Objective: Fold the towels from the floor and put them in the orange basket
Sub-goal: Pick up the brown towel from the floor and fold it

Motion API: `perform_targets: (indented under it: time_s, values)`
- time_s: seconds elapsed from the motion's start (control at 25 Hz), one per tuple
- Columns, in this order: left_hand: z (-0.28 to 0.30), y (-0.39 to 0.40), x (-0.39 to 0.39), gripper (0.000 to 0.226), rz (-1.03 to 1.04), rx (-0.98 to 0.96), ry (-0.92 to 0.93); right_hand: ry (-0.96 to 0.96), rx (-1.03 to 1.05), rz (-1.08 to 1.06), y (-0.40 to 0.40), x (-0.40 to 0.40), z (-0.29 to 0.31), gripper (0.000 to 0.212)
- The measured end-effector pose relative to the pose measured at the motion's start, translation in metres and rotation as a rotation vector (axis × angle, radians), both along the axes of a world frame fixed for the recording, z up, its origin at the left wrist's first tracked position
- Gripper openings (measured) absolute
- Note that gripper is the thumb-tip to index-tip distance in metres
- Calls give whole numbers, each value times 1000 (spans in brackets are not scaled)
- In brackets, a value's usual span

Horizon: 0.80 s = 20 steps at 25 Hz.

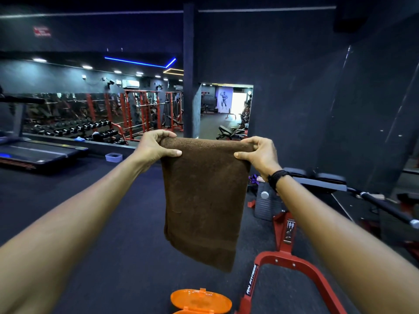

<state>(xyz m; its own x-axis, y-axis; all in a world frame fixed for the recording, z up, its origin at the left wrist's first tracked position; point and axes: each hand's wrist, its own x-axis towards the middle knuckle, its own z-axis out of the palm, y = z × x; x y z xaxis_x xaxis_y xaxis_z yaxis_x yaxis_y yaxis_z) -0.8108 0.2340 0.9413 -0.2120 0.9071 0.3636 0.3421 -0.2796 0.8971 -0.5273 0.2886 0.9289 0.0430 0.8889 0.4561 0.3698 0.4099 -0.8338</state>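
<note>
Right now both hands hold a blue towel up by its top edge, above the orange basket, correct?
Not quite: the towel is brown, not blue, as the head view shows. The left hand and right hand do pinch its top edge, above the orange basket.

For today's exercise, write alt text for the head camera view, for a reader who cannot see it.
Two bare hands, left hand and right hand, hold a folded brown towel up by its top corners in a dark gym. An orange basket sits on the floor below, beside a red machine frame.
</note>
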Motion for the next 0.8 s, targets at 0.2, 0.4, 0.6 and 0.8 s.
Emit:
perform_targets:
  time_s: [0.2,0.4,0.6,0.8]
  values:
    - [-4,8,3,43,70,15,117,-139,87,-80,-7,2,3,35]
    - [-6,12,12,22,153,51,286,-229,107,-174,-2,6,-6,22]
    - [-16,12,7,21,-30,-160,544,-444,-30,-96,4,21,-18,20]
    - [-1,16,17,31,-158,-3,39,-169,-161,303,6,41,19,20]
